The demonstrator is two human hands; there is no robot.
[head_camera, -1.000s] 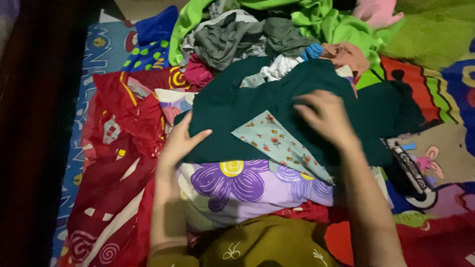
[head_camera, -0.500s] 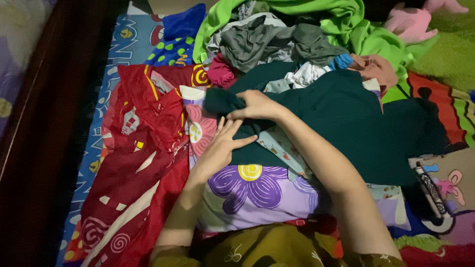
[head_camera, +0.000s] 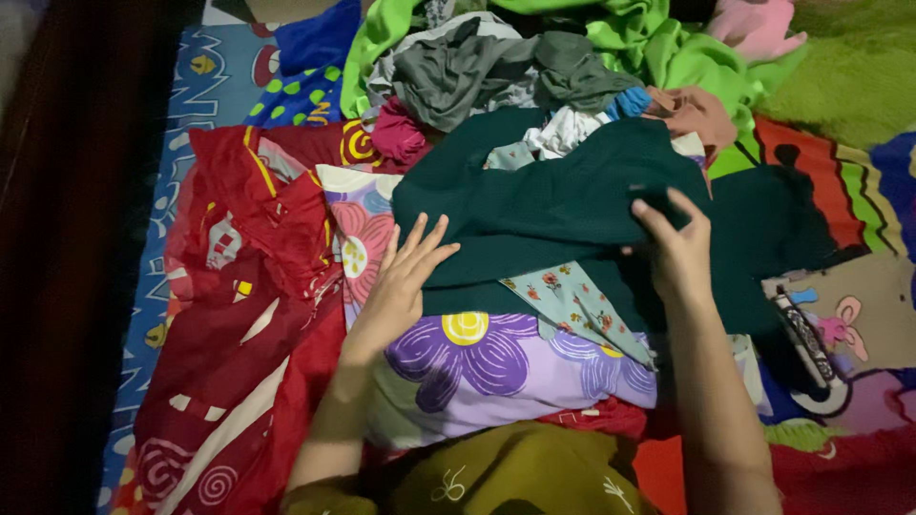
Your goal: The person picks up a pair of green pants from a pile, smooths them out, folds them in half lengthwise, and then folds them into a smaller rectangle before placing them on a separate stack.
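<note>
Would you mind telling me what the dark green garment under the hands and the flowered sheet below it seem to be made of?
The dark green garment looks like a soft, matte knit, perhaps jersey: it drapes in loose folds without shine. The flowered sheet looks like a thin, smooth woven fabric, possibly cotton or polyester, with crisp printed purple petals.
</note>
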